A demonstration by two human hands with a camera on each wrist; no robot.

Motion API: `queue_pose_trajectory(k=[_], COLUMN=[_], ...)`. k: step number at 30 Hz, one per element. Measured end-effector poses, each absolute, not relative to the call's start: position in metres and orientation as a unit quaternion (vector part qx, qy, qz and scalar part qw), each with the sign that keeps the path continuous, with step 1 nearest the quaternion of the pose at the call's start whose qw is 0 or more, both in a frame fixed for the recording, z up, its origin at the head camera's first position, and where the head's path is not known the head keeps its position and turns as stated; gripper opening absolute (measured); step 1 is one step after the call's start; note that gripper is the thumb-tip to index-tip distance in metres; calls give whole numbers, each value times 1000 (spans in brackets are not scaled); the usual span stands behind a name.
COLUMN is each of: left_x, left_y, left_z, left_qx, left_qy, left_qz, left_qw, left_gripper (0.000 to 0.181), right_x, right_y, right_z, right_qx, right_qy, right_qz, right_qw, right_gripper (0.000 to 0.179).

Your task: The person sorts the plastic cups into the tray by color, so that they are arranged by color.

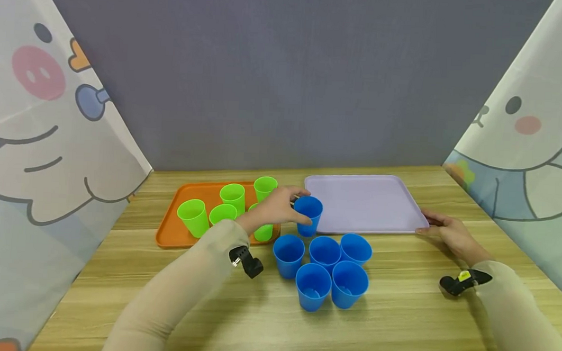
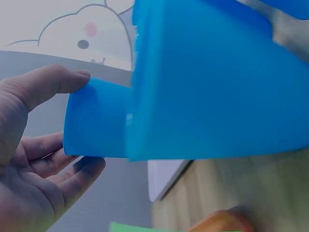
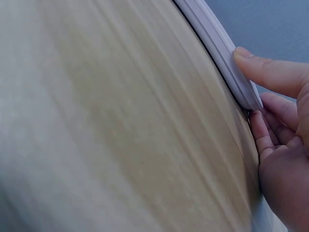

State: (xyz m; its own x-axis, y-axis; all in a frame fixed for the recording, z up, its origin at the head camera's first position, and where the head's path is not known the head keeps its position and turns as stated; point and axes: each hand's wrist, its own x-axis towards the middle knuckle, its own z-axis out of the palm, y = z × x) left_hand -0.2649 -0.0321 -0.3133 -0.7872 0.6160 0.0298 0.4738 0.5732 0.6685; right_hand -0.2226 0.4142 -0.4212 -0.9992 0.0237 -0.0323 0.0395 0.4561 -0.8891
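My left hand (image 1: 279, 206) grips a blue cup (image 1: 309, 215) near the left end of the lavender tray (image 1: 360, 203). In the left wrist view the thumb touches one side of that cup (image 2: 96, 121), with fingers at the other; a nearer blue cup (image 2: 217, 87) covers part of it. At the tray's near right corner, my right hand (image 1: 451, 237) pinches the edge, thumb on the rim and fingers low beside the corner, as the right wrist view shows. Several more blue cups (image 1: 313, 286) stand upright in a cluster on the table in front.
An orange tray (image 1: 170, 232) at the left carries several green cups (image 1: 193, 217), partly hidden by my left forearm. The wooden table (image 1: 235, 321) ends at a grey back panel (image 1: 286, 80). Cartoon-printed side panels (image 1: 542, 104) flank it.
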Motion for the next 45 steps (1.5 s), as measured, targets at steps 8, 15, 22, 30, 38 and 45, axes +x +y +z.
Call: queue_pose_trajectory(k=[8, 15, 22, 30, 38, 45], left_x=[-278, -289, -301, -316, -329, -338], left_y=[-26, -14, 1, 18, 28, 34], left_z=[-293, -281, -276, -280, -289, -298], left_qx=[314, 313, 303, 288, 260, 241], left_qy=[882, 888, 891, 896, 900, 904], left_qz=[342, 329, 331, 330, 341, 344], left_qw=[86, 70, 69, 72, 71, 76], left_gripper=[70, 71, 70, 72, 73, 74], right_x=[-221, -218, -218, -219, -220, -219], right_y=[414, 412, 412, 412, 411, 413], right_z=[-420, -418, -419, -419, -420, -421], right_qx=[12, 13, 19, 22, 33, 24], right_qy=[843, 849, 851, 860, 871, 856], right_qz=[-538, -529, -525, -509, -490, -517], right_qw=[2, -1, 1, -2, 2, -3], right_gripper=[79, 79, 79, 78, 79, 79])
